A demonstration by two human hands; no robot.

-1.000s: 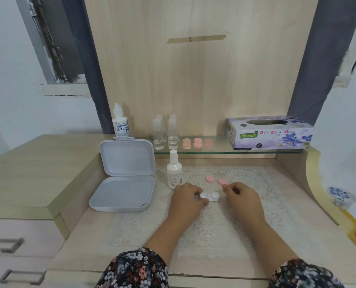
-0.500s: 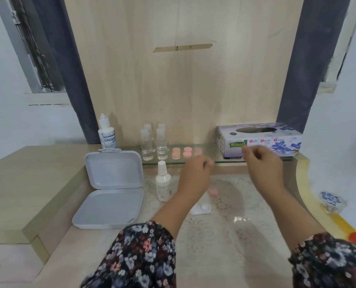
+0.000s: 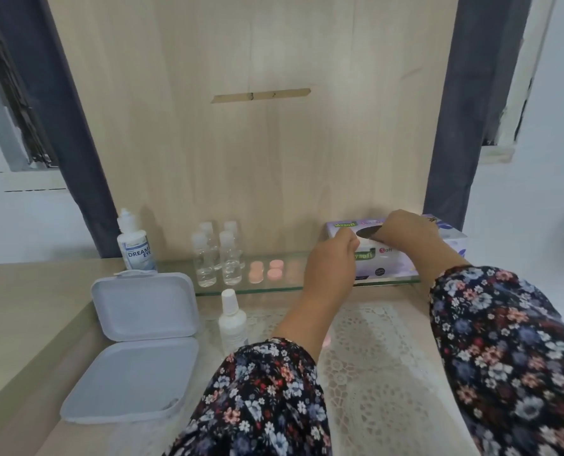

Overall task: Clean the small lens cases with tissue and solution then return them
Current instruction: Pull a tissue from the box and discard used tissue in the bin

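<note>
Both hands are up at the tissue box [image 3: 402,258] on the glass shelf [image 3: 274,286]: the right hand [image 3: 405,232] curls over the slot, whether it pinches a tissue I cannot tell, and the left hand [image 3: 335,261], fingers curled, braces the box's front. Fetching tissue seems the step in hand; next comes drawing one sheet free. Grey box [image 3: 136,350] lies open at left, the spray bottle [image 3: 232,319] beside it. Pink caps [image 3: 266,269] sit on the shelf; the lens case is hidden.
</note>
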